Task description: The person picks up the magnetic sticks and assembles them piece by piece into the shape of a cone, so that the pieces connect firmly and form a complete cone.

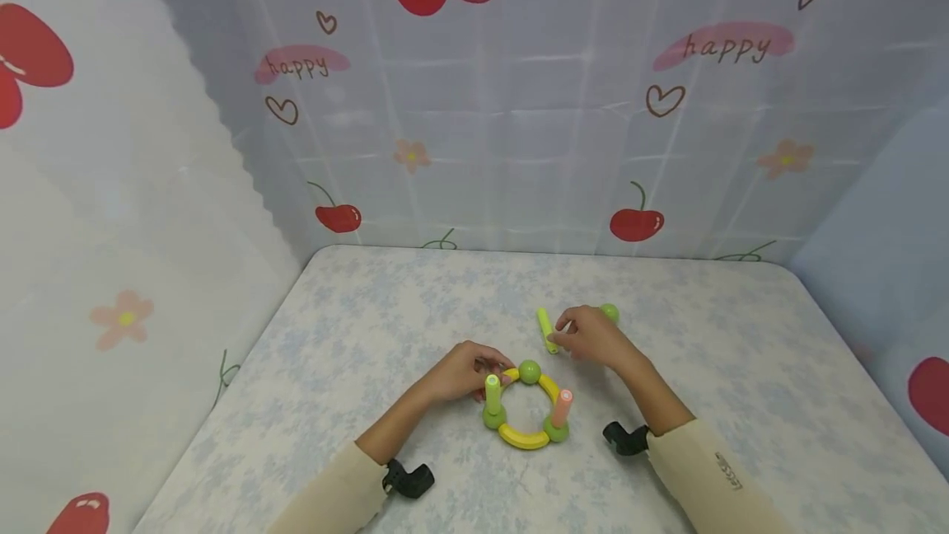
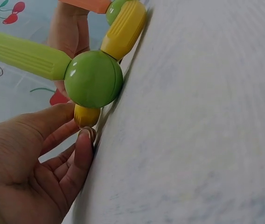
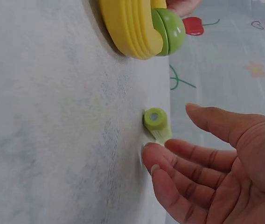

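A ring of yellow curved toy rods (image 1: 523, 438) joined by green balls (image 1: 530, 372) lies on the table. From its near balls rise a light green rod (image 1: 493, 394) and an orange rod (image 1: 562, 409). My left hand (image 1: 458, 372) pinches the ring's far-left yellow curved rod (image 2: 87, 116) between thumb and fingers. Beyond the ring, my right hand (image 1: 593, 336) has its fingertips right at a loose light green rod (image 1: 544, 326). In the right wrist view the thumb stands apart, and this rod's end (image 3: 155, 118) shows a grey disc.
Partly behind the right hand sits a loose green ball (image 1: 610, 311). Black wrist cameras (image 1: 409, 480) jut inward from both forearms. A patterned cloth covers the table (image 1: 356, 311), and a cherry-print curtain (image 1: 519, 122) hangs along its far edge.
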The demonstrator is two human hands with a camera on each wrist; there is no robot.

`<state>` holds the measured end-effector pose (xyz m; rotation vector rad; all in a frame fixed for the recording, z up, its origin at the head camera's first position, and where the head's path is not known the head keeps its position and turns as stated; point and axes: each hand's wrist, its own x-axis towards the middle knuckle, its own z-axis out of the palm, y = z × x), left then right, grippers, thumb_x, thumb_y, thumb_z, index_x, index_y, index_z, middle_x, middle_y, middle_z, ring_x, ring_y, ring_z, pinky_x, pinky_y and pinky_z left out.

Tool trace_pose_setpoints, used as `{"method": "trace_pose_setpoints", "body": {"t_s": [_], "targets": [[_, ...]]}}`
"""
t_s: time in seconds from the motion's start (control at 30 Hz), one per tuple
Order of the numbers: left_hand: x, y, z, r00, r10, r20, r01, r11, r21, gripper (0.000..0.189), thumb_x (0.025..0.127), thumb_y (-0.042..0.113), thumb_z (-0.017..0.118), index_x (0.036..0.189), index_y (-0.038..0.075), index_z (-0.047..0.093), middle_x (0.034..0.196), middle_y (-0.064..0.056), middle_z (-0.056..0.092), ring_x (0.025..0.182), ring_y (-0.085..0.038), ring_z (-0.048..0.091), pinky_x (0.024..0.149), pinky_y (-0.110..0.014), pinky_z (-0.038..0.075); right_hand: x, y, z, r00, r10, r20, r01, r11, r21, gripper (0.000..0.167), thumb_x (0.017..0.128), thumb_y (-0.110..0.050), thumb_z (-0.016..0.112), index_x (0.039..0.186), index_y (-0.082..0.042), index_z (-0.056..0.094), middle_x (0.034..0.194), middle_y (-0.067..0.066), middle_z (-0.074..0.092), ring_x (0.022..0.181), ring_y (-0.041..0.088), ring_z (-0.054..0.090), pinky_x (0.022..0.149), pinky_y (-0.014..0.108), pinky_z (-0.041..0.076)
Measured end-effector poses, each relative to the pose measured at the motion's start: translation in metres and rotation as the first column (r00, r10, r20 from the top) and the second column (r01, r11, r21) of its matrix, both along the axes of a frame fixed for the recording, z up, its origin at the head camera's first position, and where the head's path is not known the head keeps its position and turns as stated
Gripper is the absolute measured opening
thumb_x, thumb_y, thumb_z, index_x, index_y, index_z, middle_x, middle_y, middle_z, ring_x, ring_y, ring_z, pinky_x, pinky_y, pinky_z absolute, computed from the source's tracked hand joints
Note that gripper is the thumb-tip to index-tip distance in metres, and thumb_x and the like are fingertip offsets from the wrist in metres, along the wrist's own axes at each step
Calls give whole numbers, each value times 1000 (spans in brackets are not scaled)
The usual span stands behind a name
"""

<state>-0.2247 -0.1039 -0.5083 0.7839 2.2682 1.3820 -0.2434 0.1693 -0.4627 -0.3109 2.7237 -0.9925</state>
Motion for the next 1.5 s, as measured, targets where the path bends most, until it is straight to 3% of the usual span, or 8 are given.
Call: {"method": "trace_pose_setpoints", "body": {"t_s": [0.13,0.33,0.43,0.83,1.1,1.37,1.5], "targets": [[0,0,-3,1000,18,21,-19,1000,16,24,95,2,69,114,14,77,87,-4,70,56,-16,61,52,-29,55,-8,-6,1,999,-43,16,42,998,36,27,92,-26,77,100,-1,70,74,4,64,54,16,59,50,28,49],[-1,-3,-4,998,44,40,-45,999,28,19,96,12,72,114,15,77,87,-2,69,55,-14,59,51,-28,53,-14,-13,2,999,-48,2,48,998,52,23,90,-24,79,87,-3,68,62,5,60,49,16,54,47,28,45],[-1,-3,-5,998,50,43,-52,998,30,19,95,19,74,113,15,78,88,-1,69,55,-13,59,51,-28,54,-15,-14,1,998,-58,-15,59,996,61,24,89,-23,80,82,-4,67,62,5,60,53,16,55,49,28,44],[-2,-6,-10,996,65,56,-67,997,38,19,95,20,74,113,19,77,89,-1,70,56,-13,59,51,-29,54,-10,-9,-9,998,-57,-8,57,996,75,20,88,-18,77,74,-7,69,68,2,62,58,15,53,53,26,43],[-1,-4,-13,995,71,64,-73,997,39,19,94,22,77,112,18,78,88,-1,70,55,-12,59,51,-28,54,7,-2,-14,1000,-12,-25,9,993,-122,14,92,-16,75,92,-2,71,77,3,67,64,16,57,57,29,47],[-1,-2,-10,993,84,77,-88,995,43,19,94,18,75,112,14,78,86,-2,69,54,-13,58,49,-28,53,14,-1,-13,992,105,-67,-120,952,-283,14,95,-18,72,99,-5,67,70,7,64,52,14,48,49,27,41],[-1,0,-10,993,81,83,-84,996,38,19,94,20,75,112,16,78,86,-2,70,54,-13,59,50,-28,53,18,-2,-12,987,147,-65,-160,920,-358,14,96,-15,71,102,-4,65,75,10,65,53,16,51,49,28,43]]}}
